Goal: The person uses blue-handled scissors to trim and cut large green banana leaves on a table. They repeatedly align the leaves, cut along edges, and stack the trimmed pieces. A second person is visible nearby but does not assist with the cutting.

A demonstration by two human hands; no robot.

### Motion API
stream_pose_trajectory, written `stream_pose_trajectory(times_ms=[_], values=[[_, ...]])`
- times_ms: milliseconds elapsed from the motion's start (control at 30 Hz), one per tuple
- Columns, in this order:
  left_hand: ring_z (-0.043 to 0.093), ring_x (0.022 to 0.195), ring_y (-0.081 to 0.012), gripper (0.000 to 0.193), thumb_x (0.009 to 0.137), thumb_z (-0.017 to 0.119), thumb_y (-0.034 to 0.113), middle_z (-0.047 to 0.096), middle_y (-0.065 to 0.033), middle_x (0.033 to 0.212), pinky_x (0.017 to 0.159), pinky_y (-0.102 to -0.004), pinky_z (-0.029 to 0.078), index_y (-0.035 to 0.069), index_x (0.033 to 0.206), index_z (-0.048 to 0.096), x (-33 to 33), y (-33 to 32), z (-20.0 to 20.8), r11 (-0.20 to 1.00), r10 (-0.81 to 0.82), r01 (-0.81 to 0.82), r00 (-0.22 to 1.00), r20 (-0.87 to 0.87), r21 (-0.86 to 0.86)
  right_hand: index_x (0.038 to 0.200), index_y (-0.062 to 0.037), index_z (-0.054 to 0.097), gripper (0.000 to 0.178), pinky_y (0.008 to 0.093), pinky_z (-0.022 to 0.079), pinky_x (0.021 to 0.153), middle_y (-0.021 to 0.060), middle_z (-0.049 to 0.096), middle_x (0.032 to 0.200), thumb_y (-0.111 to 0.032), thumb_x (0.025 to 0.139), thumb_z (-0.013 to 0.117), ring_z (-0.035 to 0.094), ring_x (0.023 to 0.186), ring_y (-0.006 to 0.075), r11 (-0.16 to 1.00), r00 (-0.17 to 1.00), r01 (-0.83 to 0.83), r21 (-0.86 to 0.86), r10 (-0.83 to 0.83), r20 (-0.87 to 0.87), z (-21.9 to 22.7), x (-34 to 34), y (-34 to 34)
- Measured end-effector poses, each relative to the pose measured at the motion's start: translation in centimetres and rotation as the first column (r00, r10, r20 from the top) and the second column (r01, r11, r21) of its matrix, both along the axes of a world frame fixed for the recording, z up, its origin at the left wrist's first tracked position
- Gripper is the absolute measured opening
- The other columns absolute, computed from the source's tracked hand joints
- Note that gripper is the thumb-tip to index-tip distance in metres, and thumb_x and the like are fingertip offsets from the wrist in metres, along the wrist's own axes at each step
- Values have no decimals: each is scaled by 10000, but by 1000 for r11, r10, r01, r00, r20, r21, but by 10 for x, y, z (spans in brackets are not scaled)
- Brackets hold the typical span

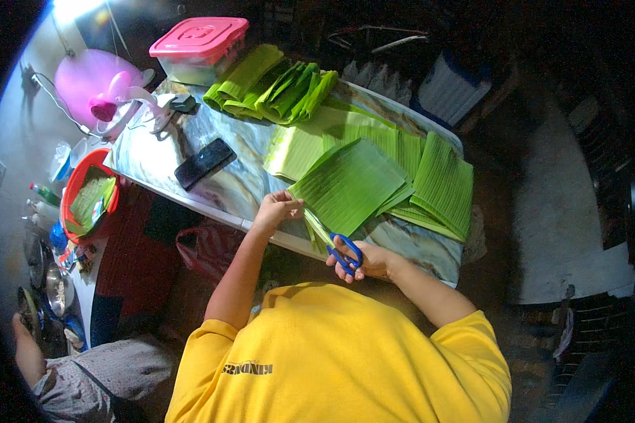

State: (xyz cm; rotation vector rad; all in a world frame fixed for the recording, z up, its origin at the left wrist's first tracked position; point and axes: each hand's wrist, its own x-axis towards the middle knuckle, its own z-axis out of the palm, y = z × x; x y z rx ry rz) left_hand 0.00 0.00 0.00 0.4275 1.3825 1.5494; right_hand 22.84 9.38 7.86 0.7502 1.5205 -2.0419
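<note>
My right hand [363, 262] grips the blue handles of a pair of scissors [346, 255] at the table's near edge. The scissor blades point up and left along the near-left side of a green banana leaf piece [351, 185]. With thumb and fingers pinched, my left hand [281, 209] holds that leaf's left corner. Beneath and beyond it lie stacks of cut leaf pieces [442, 185], some spread to the right. Folded leaf bundles [275, 84] rest at the far side of the table.
A black phone [205, 163] lies on the marbled table [243, 187]. At the far left stand a pink-lidded container [199, 41] and a pink fan [95, 88]. An orange basin [69, 204] holds leaf scraps. Another person's arm [28, 352] shows at lower left.
</note>
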Motion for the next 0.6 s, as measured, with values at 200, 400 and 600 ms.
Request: stream_pose_trajectory(times_ms=[200, 400, 600], values=[[528, 552, -116, 132, 773, 649, 71, 555, -42, 662, 510, -231, 436, 21, 758, 528, -4, 4, -11, 998, 6, -12, 995, 102, 63, 973, 26, 519, 814, 173, 424, 398, 77, 590, 655, -735, 706, 415, 585, 510, 107, 998, 997, -57, 4, 56, 57, 11, -12, 15], [534, 566, -125, 177, 760, 657, 26, 564, -57, 706, 514, -240, 449, 24, 867, 515, 0, 1, 6, 991, 109, -124, 971, 212, 57, 979, 30, 523, 849, 177, 456, 424, 85, 603, 688, -755, 686, 384, 604, 534, 132, 986, 988, -157, -60, 156, -11, -4, -23, 35], [550, 583, -139, 285, 733, 693, 18, 575, -72, 739, 510, -241, 453, 22, 922, 480, -6, 3, -4, 979, 159, -187, 950, 270, 83, 1006, 16, 508, 902, 157, 436, 440, 55, 573, 691, -799, 651, 353, 584, 572, 111, 986, 987, -158, -54, 155, -49, -7, -27, 34]])
